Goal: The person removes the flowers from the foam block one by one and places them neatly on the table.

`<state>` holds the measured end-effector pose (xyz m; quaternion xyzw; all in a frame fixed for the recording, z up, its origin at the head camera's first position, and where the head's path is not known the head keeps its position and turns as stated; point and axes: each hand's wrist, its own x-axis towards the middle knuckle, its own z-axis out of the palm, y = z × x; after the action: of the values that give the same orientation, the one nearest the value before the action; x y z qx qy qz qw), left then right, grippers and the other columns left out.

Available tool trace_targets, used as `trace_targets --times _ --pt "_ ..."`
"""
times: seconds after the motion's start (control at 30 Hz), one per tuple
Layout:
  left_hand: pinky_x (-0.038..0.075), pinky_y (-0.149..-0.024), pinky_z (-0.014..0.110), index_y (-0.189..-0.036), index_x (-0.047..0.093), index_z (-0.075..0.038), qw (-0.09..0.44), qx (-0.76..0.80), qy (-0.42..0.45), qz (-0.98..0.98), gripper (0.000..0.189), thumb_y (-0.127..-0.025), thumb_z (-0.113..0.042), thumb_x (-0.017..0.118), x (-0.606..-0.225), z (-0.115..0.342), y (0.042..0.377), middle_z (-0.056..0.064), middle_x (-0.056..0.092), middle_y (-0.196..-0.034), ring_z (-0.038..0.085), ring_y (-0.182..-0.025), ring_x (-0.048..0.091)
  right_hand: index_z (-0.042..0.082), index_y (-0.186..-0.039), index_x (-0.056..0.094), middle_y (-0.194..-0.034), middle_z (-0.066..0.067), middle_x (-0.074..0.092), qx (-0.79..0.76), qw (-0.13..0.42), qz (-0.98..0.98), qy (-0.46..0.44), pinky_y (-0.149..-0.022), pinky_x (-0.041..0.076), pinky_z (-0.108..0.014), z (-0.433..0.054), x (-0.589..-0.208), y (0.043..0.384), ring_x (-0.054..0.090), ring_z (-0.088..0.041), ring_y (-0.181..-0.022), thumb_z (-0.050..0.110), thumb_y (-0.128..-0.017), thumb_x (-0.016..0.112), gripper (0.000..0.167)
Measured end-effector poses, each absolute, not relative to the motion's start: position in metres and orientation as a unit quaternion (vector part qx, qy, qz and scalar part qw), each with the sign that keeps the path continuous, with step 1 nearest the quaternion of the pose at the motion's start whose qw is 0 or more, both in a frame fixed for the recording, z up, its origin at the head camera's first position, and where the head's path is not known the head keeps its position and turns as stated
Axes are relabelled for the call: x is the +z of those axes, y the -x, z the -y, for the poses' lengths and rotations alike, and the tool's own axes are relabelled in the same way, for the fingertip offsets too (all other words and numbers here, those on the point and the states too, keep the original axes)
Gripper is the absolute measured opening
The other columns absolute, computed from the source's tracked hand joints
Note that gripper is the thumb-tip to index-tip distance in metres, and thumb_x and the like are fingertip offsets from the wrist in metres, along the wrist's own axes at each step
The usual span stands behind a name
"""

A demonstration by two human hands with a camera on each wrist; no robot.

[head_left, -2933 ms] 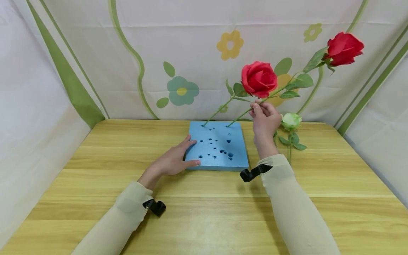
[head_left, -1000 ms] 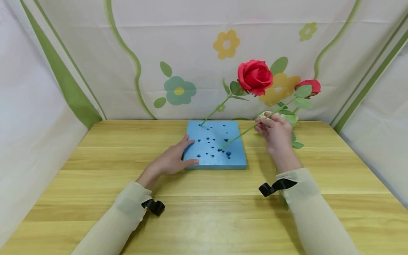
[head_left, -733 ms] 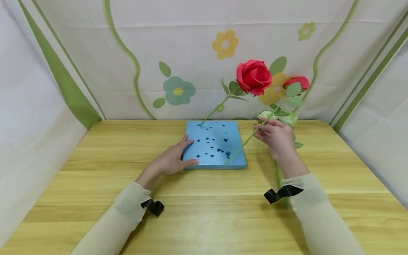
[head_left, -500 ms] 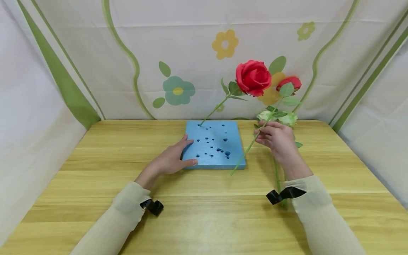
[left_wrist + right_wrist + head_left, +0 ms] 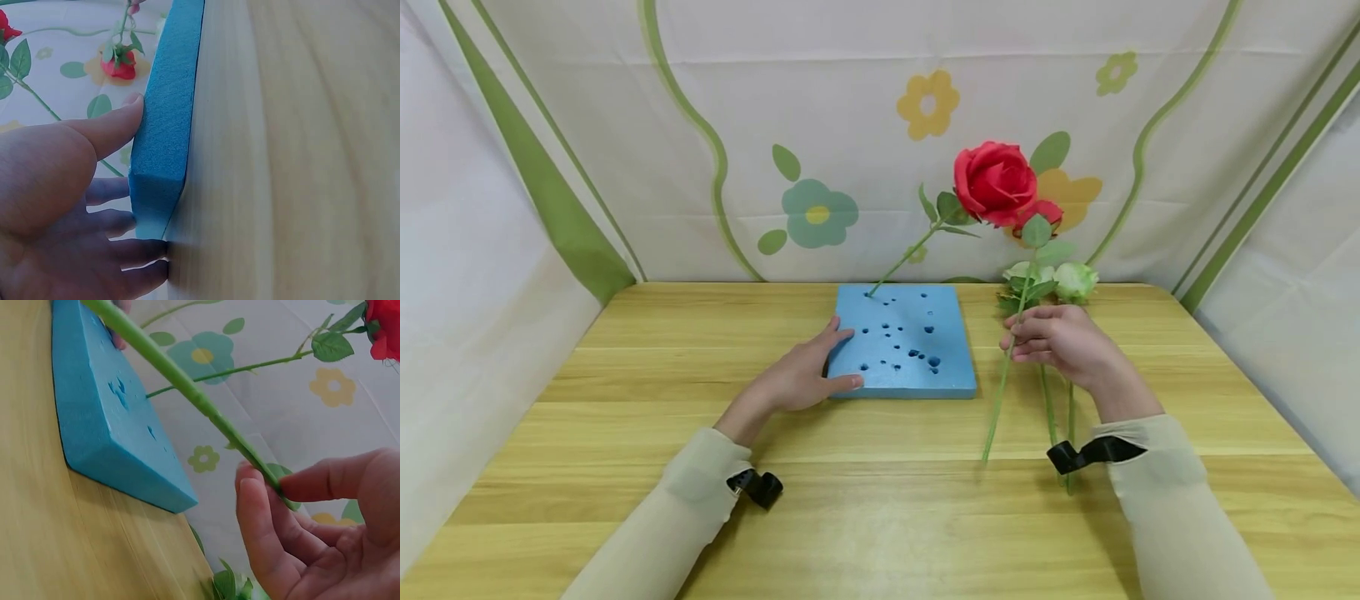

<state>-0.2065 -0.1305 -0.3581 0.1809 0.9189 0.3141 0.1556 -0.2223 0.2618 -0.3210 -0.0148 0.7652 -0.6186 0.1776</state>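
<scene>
The held rose (image 5: 1037,231) (red) partly hides pale flowers (image 5: 1077,282).

A red rose with a slim green stem and green leaves (image 5: 1037,231) is pinched mid-stem by the right hand (image 5: 1063,342), tilted, bloom uppermost, its lower end to the right of the block and apart from it. The flat, square, light-blue foam-like block (image 5: 913,315), pitted with dark holes, lies on the worktop (image 5: 880,517), its left side touched by the left hand (image 5: 797,375).
</scene>
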Motion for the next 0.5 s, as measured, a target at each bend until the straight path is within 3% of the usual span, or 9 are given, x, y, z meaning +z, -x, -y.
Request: trace_targets --times 0.5 --pt "0.025 -0.131 0.059 -0.171 0.022 -0.016 0.154 0.32 -0.185 -0.916 0.087 -0.103 -0.046 0.068 -0.357 0.131 0.205 0.008 -0.001 -0.181 0.038 -0.166 0.018 -0.017 -0.14 0.053 -0.103 -0.012 0.079 -0.546 0.269 -0.793 0.026 -0.08 0.066 -0.03 -0.274 -0.332 0.227 0.076 -0.011 -0.081 0.01 -0.108 0.057 0.042"
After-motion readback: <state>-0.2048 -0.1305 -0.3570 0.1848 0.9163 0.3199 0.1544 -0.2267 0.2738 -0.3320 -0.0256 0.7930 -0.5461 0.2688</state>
